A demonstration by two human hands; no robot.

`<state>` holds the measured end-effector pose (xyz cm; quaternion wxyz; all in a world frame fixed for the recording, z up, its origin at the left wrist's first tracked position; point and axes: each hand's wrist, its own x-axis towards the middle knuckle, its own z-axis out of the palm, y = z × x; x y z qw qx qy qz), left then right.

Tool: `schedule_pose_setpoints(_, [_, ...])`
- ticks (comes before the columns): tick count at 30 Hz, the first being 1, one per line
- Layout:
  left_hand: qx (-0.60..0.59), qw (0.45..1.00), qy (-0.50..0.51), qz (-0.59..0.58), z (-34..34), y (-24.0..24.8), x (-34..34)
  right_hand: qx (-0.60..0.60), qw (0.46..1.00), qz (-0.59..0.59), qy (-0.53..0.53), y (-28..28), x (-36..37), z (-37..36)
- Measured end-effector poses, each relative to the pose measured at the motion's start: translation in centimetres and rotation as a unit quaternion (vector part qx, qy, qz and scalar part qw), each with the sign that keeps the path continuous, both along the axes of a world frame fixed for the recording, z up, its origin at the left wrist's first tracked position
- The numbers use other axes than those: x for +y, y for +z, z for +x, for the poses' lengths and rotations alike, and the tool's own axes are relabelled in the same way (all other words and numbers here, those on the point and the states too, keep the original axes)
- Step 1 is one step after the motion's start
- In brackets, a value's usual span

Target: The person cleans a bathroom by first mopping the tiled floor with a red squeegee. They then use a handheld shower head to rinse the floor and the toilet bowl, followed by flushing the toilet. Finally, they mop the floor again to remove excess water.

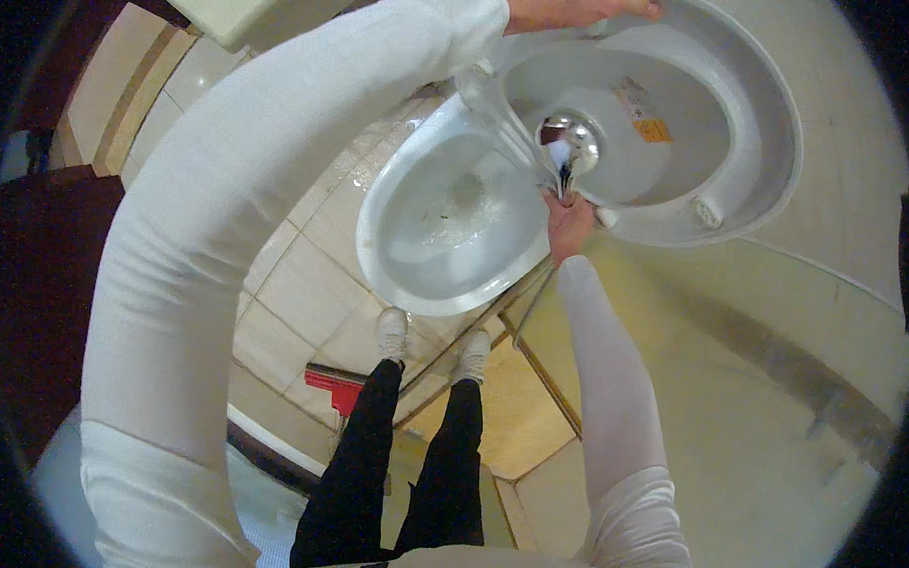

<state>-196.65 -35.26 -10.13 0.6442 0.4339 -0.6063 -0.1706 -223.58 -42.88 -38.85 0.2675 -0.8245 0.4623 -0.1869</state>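
Note:
My right hand [570,228] is closed around the handle of a chrome shower head [570,148], held by the hinge side of a white toilet. A thin hose [531,311] trails down below that hand. Behind the shower head stand the raised toilet seat and lid [771,173], with an orange-and-white sticker [647,117] on the lid's inner face. At the top edge, my left hand [585,1] grips the rim of the raised seat; part of its fingers is cut off by the picture. Water with bubbles lies in the toilet bowl [387,226].
Wet tiles [309,279] surround the toilet. A red floor squeegee [336,386] lies beside my left foot. A pale ledge or basin [255,13] juts in at the top left. On the right is a smooth pale wall panel [739,394].

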Motion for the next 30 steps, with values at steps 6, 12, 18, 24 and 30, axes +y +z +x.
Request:
schedule_pose_setpoints(6, [0.02, 0.998, 0.023, 0.047, 2.5, 0.1, -2.3, -0.08, 0.996, 0.027, 0.022, 1.4, -0.5, 0.3])
schedule_pose_setpoints(12, [-0.106, 0.991, 0.083, 0.025, 2.8, -1.3, -4.4, -0.025, 0.993, -0.03, 0.111, 2.3, 0.4, 0.2])
schedule_pose_setpoints(18, [-0.221, 0.886, 0.405, 0.047, 0.7, -8.2, 0.1, -0.229, 0.957, 0.157, 0.081, 2.5, 0.1, 1.4])
schedule_pose_setpoints(24, [0.351, 0.794, 0.246, 0.43, -3.2, -14.9, 7.5, -0.09, 0.986, 0.081, 0.112, 3.8, 0.4, 1.1])
schedule_pose_setpoints(30, [0.5, 0.728, 0.074, 0.463, -0.9, -19.4, 4.9, -0.081, 0.984, 0.123, 0.096, 3.1, 0.1, 1.2])
